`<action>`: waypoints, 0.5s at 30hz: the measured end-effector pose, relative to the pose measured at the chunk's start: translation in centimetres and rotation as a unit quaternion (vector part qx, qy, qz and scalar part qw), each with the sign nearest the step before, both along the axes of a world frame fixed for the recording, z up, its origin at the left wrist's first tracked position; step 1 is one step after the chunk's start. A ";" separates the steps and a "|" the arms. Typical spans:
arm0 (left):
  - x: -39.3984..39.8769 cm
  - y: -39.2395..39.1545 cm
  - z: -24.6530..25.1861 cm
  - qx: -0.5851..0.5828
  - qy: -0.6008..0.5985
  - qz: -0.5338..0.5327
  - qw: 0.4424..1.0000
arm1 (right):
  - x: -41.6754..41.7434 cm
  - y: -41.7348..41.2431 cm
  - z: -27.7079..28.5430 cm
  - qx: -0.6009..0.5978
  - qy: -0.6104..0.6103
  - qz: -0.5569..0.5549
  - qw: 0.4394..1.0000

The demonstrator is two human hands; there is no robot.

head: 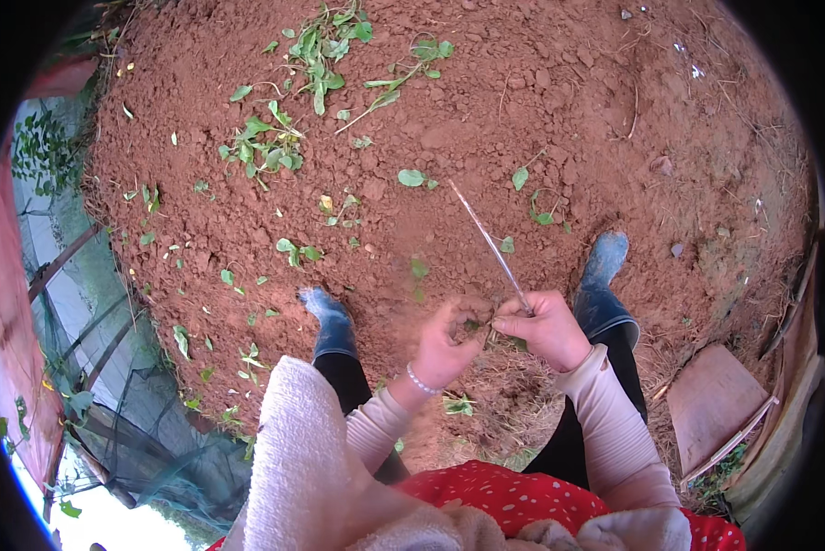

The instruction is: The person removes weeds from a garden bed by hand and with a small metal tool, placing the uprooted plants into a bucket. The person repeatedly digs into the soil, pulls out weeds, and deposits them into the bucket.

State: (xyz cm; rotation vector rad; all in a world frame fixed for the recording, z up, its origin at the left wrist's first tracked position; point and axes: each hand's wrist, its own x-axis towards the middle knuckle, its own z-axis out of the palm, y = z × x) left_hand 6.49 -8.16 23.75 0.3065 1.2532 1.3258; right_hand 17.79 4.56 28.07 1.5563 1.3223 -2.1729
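My right hand (547,334) grips a long thin rod or narrow blade (488,237), reddish with soil toward its far end, which slants up and left over the ground. My left hand (447,344), with a beaded bracelet at the wrist, is curled close beside it. Its fingertips pinch a small plant stem (492,335) that meets the right thumb; bits of green leaf show between the fingers. Just beyond the left hand, a blurred green leaf (419,268) appears over the soil. Both hands are between my blue rubber boots (330,320), low in front of my red dotted garment (502,485).
Reddish tilled soil (454,138) spreads ahead, strewn with pulled leafy plants (271,148) and a larger leafy heap (323,52). Dark netting (171,441) and poles (64,262) border the left. A flat board (716,406) lies at right. A pale towel (302,454) hangs in front of me.
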 end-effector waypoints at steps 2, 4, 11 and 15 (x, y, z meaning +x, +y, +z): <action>-0.2 -0.4 -0.5 0.000 0.027 0.027 0.999 | -1.2 0.2 0.4 -0.055 -0.047 -0.003 0.997; -0.7 -0.4 -1.2 0.024 0.102 0.026 0.994 | -2.0 -0.3 -0.3 -0.070 -0.047 -0.017 0.996; -2.8 -1.4 -2.4 0.042 0.216 0.004 0.975 | -4.5 -1.3 0.1 -0.073 -0.121 0.004 0.990; -4.1 -1.9 -2.6 0.038 0.241 -0.005 0.970 | -5.3 -2.9 -0.6 -0.059 -0.090 -0.031 0.994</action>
